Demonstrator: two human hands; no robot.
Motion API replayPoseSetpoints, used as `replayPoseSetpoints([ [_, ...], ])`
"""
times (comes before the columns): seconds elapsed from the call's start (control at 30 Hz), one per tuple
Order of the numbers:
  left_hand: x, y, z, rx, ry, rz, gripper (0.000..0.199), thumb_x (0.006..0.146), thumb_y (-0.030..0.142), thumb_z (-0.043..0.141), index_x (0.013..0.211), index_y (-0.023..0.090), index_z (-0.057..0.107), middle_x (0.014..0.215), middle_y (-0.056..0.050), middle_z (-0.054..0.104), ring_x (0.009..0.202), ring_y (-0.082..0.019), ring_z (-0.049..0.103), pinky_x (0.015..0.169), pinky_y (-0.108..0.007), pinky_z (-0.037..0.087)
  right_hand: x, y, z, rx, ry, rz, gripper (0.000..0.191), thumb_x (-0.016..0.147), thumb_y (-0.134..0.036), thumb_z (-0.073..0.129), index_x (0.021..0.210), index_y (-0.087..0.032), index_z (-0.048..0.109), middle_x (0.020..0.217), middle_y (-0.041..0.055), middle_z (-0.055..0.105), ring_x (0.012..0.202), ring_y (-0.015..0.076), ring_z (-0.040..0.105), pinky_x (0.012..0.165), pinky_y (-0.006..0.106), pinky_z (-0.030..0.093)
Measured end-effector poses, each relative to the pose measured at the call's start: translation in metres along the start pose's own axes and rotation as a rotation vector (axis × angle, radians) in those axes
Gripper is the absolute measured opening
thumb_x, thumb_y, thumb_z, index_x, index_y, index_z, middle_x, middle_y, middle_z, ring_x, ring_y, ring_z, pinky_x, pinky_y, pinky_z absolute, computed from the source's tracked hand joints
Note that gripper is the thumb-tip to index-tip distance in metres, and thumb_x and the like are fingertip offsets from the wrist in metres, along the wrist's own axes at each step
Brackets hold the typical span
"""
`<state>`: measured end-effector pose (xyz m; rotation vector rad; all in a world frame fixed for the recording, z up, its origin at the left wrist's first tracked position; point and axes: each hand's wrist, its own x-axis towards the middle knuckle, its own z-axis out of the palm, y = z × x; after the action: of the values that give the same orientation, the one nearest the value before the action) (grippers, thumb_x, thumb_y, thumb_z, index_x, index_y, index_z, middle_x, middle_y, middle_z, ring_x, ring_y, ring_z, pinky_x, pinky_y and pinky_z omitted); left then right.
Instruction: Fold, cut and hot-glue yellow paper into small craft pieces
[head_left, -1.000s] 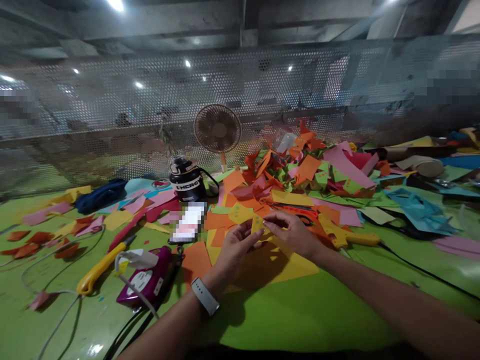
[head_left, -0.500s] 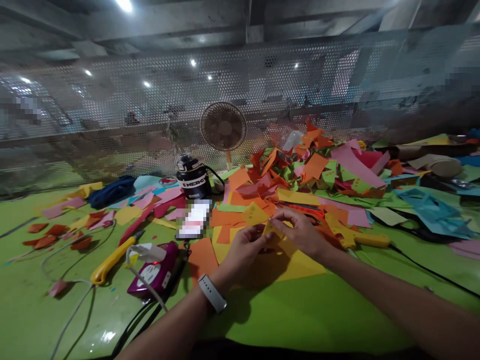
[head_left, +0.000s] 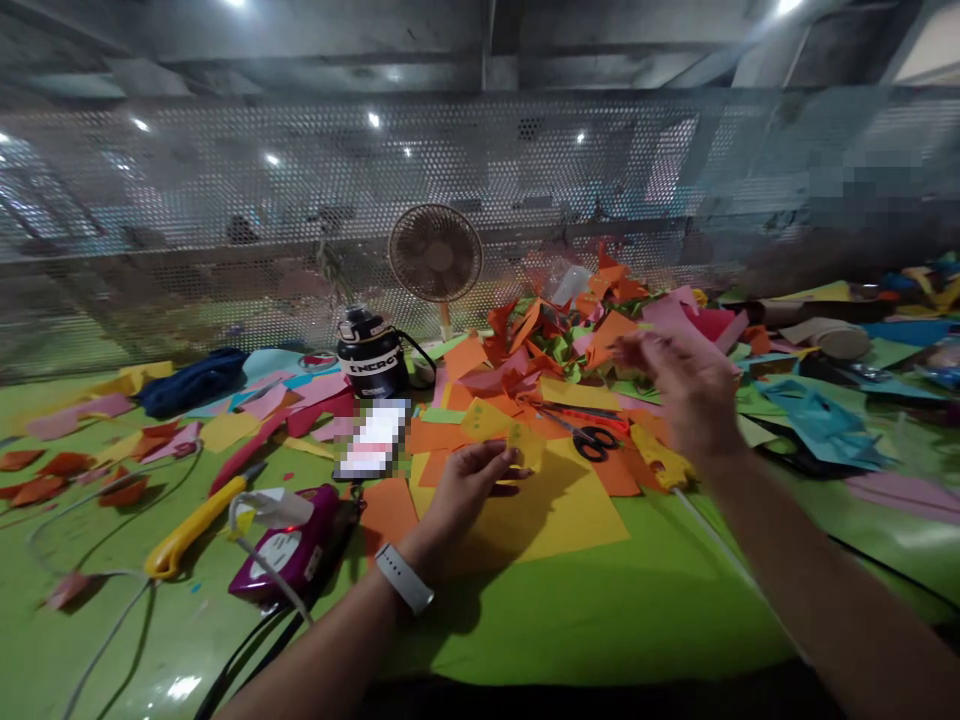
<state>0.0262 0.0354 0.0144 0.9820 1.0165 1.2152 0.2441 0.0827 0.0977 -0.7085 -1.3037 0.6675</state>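
My left hand (head_left: 476,480) pinches a small yellow paper piece (head_left: 523,440) above a larger yellow sheet (head_left: 577,505) on the green table. My right hand (head_left: 682,385) is raised to the right, blurred, in front of the heap of coloured paper; its fingers are bent, and whether they hold anything is too smeared to tell. Black-handled scissors (head_left: 595,442) lie on orange paper between my hands. Just below my right hand is a yellow tool (head_left: 660,458) with a pale cord.
A heap of orange, green and pink paper (head_left: 540,340) lies at the back. A black bottle (head_left: 371,360), a phone (head_left: 377,438), a purple box (head_left: 289,560) and a yellow-handled tool (head_left: 191,530) are on the left. A fan (head_left: 436,253) stands behind, before a mesh screen.
My right hand has left the small yellow piece and moved up and to the right. My left hand still holds the piece. The scissors show more fully, and the view has shifted slightly.
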Motion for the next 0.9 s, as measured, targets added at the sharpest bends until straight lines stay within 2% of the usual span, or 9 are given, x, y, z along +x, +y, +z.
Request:
replayPoseSetpoints([
  [0.1, 0.001, 0.0, -0.002, -0.015, 0.021, -0.005, 0.041, 0.057, 0.044, 0.083, 0.08, 0.015, 0.066, 0.077, -0.005, 0.07, 0.077, -0.024, 0.072, 0.063, -0.028, 0.053, 0.027, -0.028, -0.036, 0.132, 0.282, -0.135, 0.007, 0.076, -0.023, 0.064, 0.073, -0.016, 0.066, 0.072, 0.0023, 0.066, 0.062, 0.0121, 0.062, 0.067, 0.031, 0.049],
  [0.23, 0.002, -0.001, -0.004, -0.028, 0.032, -0.011, 0.039, 0.059, 0.04, 0.084, 0.081, 0.015, 0.066, 0.076, -0.005, 0.071, 0.078, -0.024, 0.072, 0.064, -0.027, 0.054, 0.047, -0.041, -0.087, 0.226, 0.612, -0.056, 0.015, 0.079, -0.018, 0.053, 0.067, -0.017, 0.061, 0.062, 0.0002, 0.06, 0.052, 0.0077, 0.054, 0.059, 0.028, 0.044],
  [0.3, 0.003, -0.001, -0.004, -0.053, 0.05, -0.011, 0.034, 0.061, 0.036, 0.083, 0.081, 0.015, 0.065, 0.076, -0.005, 0.071, 0.076, -0.022, 0.072, 0.065, -0.026, 0.054, 0.043, -0.035, -0.106, 0.075, 0.461, 0.007, 0.008, 0.075, -0.02, 0.057, 0.068, -0.018, 0.061, 0.063, 0.0012, 0.062, 0.054, 0.0097, 0.055, 0.06, 0.03, 0.044],
  [0.33, 0.002, 0.0, -0.004, -0.075, 0.062, -0.008, 0.032, 0.063, 0.033, 0.083, 0.081, 0.015, 0.064, 0.077, -0.005, 0.071, 0.076, -0.02, 0.072, 0.066, -0.026, 0.054, 0.037, -0.03, -0.112, -0.089, 0.257, 0.036, 0.005, 0.071, -0.021, 0.063, 0.076, -0.018, 0.064, 0.069, 0.0034, 0.066, 0.06, 0.0128, 0.059, 0.064, 0.032, 0.046],
  [0.43, 0.002, 0.001, -0.004, -0.147, 0.094, -0.005, 0.028, 0.065, 0.026, 0.081, 0.083, 0.015, 0.062, 0.078, -0.002, 0.069, 0.076, -0.018, 0.071, 0.069, -0.028, 0.056, 0.008, -0.013, -0.119, -0.695, -0.502, 0.223, 0.035, 0.066, -0.03, 0.071, 0.101, -0.021, 0.069, 0.104, 0.0107, 0.07, 0.093, 0.0259, 0.064, 0.081, 0.039, 0.049],
  [0.53, 0.002, 0.001, -0.004, -0.177, 0.095, -0.004, 0.026, 0.066, 0.023, 0.081, 0.082, 0.015, 0.062, 0.078, -0.001, 0.068, 0.075, -0.018, 0.071, 0.069, -0.028, 0.056, -0.022, 0.007, -0.112, -1.099, -0.85, 0.198, 0.039, 0.065, -0.018, 0.063, 0.104, -0.02, 0.069, 0.113, 0.0128, 0.067, 0.104, 0.0315, 0.061, 0.086, 0.042, 0.048],
  [0.6, 0.002, 0.002, -0.004, -0.183, 0.088, 0.002, 0.026, 0.066, 0.023, 0.081, 0.081, 0.015, 0.062, 0.079, -0.001, 0.068, 0.075, -0.017, 0.071, 0.068, -0.026, 0.056, -0.035, 0.018, -0.106, -1.251, -0.907, 0.147, 0.041, 0.068, -0.012, 0.053, 0.106, -0.018, 0.067, 0.11, 0.0146, 0.067, 0.101, 0.0309, 0.061, 0.087, 0.043, 0.048],
  [0.77, 0.002, 0.003, -0.004, -0.213, 0.108, -0.006, 0.021, 0.069, 0.02, 0.079, 0.081, 0.015, 0.062, 0.08, -0.001, 0.067, 0.075, -0.017, 0.071, 0.068, -0.026, 0.056, -0.043, 0.034, -0.109, -1.371, -0.818, -0.046, 0.049, 0.069, -0.009, 0.046, 0.114, -0.012, 0.063, 0.117, 0.0185, 0.061, 0.111, 0.0312, 0.056, 0.095, 0.045, 0.044],
  [0.9, 0.003, 0.003, -0.004, -0.225, 0.099, -0.005, 0.017, 0.073, 0.018, 0.076, 0.081, 0.015, 0.062, 0.08, -0.001, 0.066, 0.075, -0.017, 0.071, 0.072, -0.029, 0.057, -0.041, 0.042, -0.125, -1.358, -0.523, -0.174, 0.046, 0.07, -0.017, 0.048, 0.114, -0.017, 0.062, 0.11, 0.0152, 0.062, 0.106, 0.0311, 0.057, 0.091, 0.045, 0.047],
])
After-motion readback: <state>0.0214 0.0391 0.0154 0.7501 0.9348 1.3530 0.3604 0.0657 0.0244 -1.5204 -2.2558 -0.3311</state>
